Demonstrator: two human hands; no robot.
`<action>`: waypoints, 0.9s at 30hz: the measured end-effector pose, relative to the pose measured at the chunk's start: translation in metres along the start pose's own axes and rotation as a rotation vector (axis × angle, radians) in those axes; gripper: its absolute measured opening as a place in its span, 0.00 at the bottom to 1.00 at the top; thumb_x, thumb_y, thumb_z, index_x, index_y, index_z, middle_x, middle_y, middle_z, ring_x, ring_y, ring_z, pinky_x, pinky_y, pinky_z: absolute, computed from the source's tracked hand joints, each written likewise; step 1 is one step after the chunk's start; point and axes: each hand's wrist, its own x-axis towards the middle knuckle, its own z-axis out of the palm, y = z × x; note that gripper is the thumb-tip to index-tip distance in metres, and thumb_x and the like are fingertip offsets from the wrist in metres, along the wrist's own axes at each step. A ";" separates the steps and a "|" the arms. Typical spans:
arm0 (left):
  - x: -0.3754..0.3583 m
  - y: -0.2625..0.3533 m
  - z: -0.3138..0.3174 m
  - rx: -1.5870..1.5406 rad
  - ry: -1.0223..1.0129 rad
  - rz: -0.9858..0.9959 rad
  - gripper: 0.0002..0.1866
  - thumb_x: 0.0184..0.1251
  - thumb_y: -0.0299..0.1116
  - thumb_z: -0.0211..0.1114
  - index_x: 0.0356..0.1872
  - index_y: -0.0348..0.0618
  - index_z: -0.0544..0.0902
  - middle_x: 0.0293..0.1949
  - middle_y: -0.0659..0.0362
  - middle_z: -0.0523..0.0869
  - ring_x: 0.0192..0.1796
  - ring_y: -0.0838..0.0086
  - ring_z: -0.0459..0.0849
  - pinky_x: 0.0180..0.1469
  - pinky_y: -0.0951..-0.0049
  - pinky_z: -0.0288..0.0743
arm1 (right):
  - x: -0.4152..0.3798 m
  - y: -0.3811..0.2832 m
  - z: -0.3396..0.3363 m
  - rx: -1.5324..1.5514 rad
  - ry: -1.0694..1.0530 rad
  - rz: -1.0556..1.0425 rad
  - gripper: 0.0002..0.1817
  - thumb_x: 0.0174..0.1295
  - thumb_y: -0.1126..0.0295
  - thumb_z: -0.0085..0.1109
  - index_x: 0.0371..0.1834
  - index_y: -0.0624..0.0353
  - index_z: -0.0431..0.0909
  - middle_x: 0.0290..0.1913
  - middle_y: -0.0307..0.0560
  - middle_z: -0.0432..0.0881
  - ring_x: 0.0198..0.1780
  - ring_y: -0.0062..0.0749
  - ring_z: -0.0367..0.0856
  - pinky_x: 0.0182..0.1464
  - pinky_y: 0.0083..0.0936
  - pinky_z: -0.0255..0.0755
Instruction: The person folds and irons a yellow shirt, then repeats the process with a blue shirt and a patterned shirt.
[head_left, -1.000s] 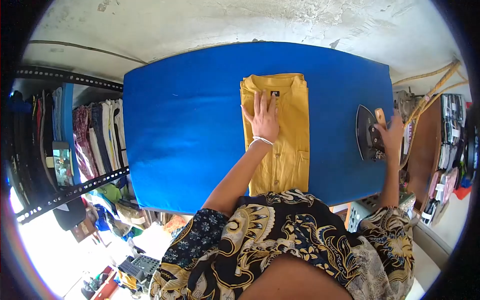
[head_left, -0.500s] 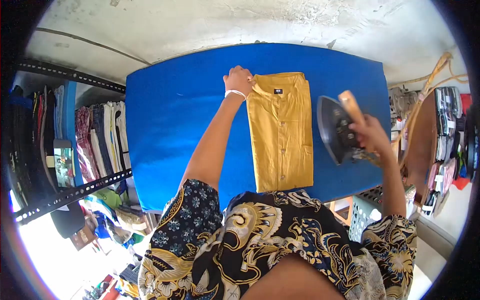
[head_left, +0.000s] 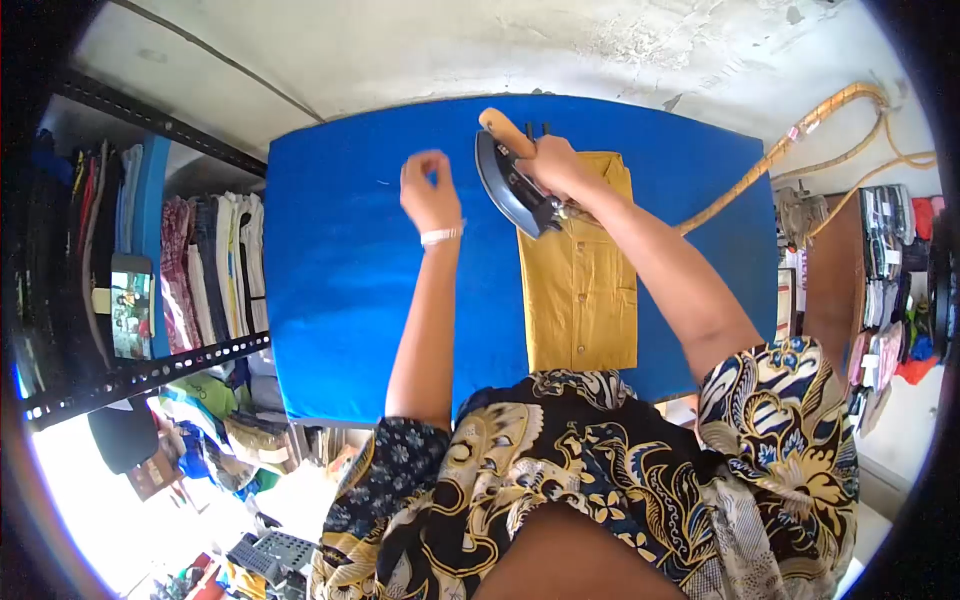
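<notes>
A folded mustard-yellow shirt (head_left: 582,300) with a buttoned placket lies on the blue padded surface (head_left: 340,290). My right hand (head_left: 560,172) grips the wooden handle of a dark iron (head_left: 508,178). The iron is tilted over the shirt's upper left part and the blue cloth beside it, and it hides the collar together with my hand. Left of the iron, my left hand (head_left: 430,195) is raised above the blue cloth. Its fingers are loosely curved, with a gap to the thumb and nothing in them. A pale band circles that wrist.
A wrapped cord (head_left: 745,195) runs from behind my right arm to the upper right. On the left, garments (head_left: 225,260) stand on a black perforated metal rack (head_left: 190,358), near a propped phone (head_left: 132,312). Folded clothes (head_left: 885,270) are stacked on the right.
My right hand has carried the iron leftward from beside the shirt to over its upper left part. My left hand has let go of the shirt's collar corner and moved left.
</notes>
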 end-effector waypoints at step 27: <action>-0.303 0.022 -0.084 0.121 -0.192 -0.669 0.09 0.54 0.33 0.64 0.26 0.37 0.77 0.20 0.56 0.82 0.21 0.74 0.82 0.23 0.77 0.73 | -0.034 0.125 -0.108 0.298 0.013 0.011 0.13 0.48 0.69 0.58 0.17 0.67 0.68 0.12 0.42 0.68 0.10 0.25 0.66 0.13 0.24 0.60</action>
